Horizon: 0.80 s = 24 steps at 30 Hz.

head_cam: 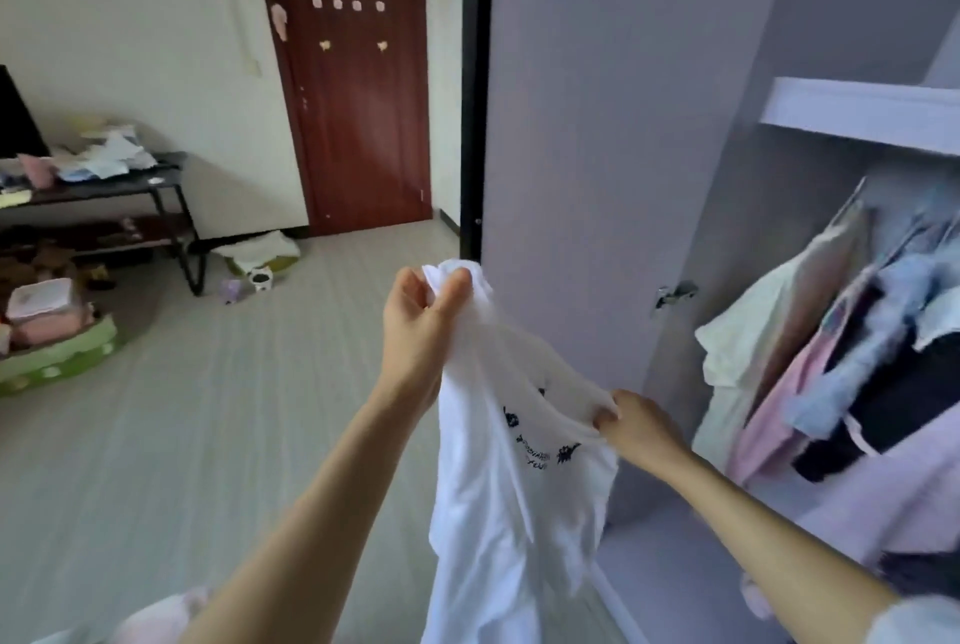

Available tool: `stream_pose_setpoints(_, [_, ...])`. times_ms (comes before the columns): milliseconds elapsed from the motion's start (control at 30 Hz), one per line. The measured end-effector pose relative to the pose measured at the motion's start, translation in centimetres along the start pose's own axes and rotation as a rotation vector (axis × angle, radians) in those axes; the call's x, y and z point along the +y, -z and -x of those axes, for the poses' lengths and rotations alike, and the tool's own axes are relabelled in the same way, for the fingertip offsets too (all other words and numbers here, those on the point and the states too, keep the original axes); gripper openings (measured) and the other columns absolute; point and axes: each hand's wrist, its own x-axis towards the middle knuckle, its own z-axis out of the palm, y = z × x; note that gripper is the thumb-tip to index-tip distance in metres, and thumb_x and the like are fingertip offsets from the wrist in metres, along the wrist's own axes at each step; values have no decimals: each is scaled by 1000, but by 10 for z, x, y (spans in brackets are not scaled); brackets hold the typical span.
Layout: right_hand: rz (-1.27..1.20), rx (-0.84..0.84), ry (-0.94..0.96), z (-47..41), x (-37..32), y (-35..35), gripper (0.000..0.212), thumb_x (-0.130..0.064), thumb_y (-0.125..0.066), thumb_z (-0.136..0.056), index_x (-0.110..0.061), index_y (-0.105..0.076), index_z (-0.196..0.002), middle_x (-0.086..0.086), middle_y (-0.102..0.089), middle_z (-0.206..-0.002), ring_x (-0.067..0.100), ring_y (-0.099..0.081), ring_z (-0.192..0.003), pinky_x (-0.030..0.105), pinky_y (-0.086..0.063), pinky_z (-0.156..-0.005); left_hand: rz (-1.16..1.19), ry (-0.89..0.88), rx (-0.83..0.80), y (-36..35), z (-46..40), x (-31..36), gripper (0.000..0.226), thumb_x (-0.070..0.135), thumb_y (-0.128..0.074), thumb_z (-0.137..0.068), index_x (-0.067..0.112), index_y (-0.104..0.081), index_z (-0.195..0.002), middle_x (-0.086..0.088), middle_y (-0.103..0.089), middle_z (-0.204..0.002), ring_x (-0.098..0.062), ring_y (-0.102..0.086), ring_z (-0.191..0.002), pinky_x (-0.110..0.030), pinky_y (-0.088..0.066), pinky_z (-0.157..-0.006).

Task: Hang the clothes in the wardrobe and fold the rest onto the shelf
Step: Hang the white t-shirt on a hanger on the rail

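While the left hand (423,316) pinches one bunched shoulder of the white T-shirt (511,477) held up over the floor and the right hand (636,422) grips its neckline, several garments (852,357) already hang in the open wardrobe (675,176), so this shirt looks still unplaced, with no hanger visible.

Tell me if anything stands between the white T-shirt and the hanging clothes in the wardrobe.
Nothing visible does. Left hand and right hand hold the white T-shirt up before the open wardrobe door; the space rightward to the hanging clothes looks open. No hanger shows in the shirt.
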Motion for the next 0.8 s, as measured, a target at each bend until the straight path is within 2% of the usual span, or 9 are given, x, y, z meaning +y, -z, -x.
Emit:
stream_pose_setpoints(67, [43, 99, -69, -2, 30, 13, 14, -24, -42, -90, -14, -52, -90, 12, -62, -91, 33, -58, -86, 33, -39, -66, -102, 4, 13, -12, -5, -21, 30, 25, -68, -79, 20, -39, -74, -4, -41, -72, -16, -40, -68, -35, -36, -63])
stream_pose_setpoints(167, [103, 232, -164, 0, 58, 42, 22, -16, -38, -93, -12, -55, -108, 17, -63, -107, 37, -58, -99, 35, -41, -72, -211, 9, -98, -19, -12, -52, 28, 17, -68, -84, 25, -42, -82, 2, -49, -75, -6, -45, -58, -26, -41, -56])
stream_pose_setpoints(267, [33, 301, -193, 6, 78, 73, 31, -11, -38, -93, -18, -55, -117, 17, -64, -111, 35, -57, -101, 35, -41, -76, -377, 38, -394, -29, -18, -76, 25, 21, -71, -82, 28, -51, -96, 0, -55, -78, -9, -44, -57, -20, -40, -57])
stream_pose_setpoints(333, [-24, 360, -219, 13, 88, 91, 30, -9, -39, -92, -17, -55, -115, 17, -64, -108, 35, -57, -98, 35, -42, -77, -535, 67, -615, -43, -23, -85, 21, 30, -72, -81, 31, -57, -95, -1, -61, -80, -9, -43, -55, -19, -38, -59])
stream_pose_setpoints(400, [-51, 414, -257, 19, 96, 105, 28, -8, -40, -91, -12, -55, -114, 18, -63, -109, 37, -57, -99, 38, -45, -81, -581, 102, -785, -59, -26, -88, 23, 35, -73, -79, 33, -56, -95, 0, -64, -95, -3, -54, -71, -17, -40, -69])
stream_pose_setpoints(500, [-105, 514, -342, 33, 108, 122, 24, -7, -41, -89, -4, -57, -106, 21, -62, -104, 38, -55, -97, 40, -45, -83, -590, 128, -1024, -87, -28, -96, 59, 43, -80, -63, 36, -47, -111, 3, -50, -115, -9, -47, -109, -22, -37, -90])
stream_pose_setpoints(600, [-247, 651, -434, 53, 125, 135, 20, -7, -40, -88, -5, -59, -94, 12, -65, -100, 34, -56, -94, 39, -45, -83, -639, 96, -1281, -116, -22, -106, 69, 32, -85, -62, 47, -41, -112, 5, -48, -114, -5, -47, -106, -11, -38, -81])
stream_pose_setpoints(700, [-344, 813, -519, 78, 141, 149, 17, -9, -43, -87, -7, -60, -86, 3, -59, -81, 22, -52, -78, 27, -36, -67, -611, 8, -1295, -149, -14, -120, 39, 23, -83, -68, 34, -56, -94, 14, -58, -92, -4, -53, -86, -7, -39, -68])
stream_pose_setpoints(800, [-428, 973, -596, 104, 167, 166, 20, -7, -41, -86, -3, -60, -84, 8, -57, -80, 21, -50, -66, 25, -38, -58, -528, 46, -1159, -187, -6, -134, 17, 29, -77, -76, 21, -62, -72, 12, -57, -65, 3, -50, -57, -9, -38, -54])
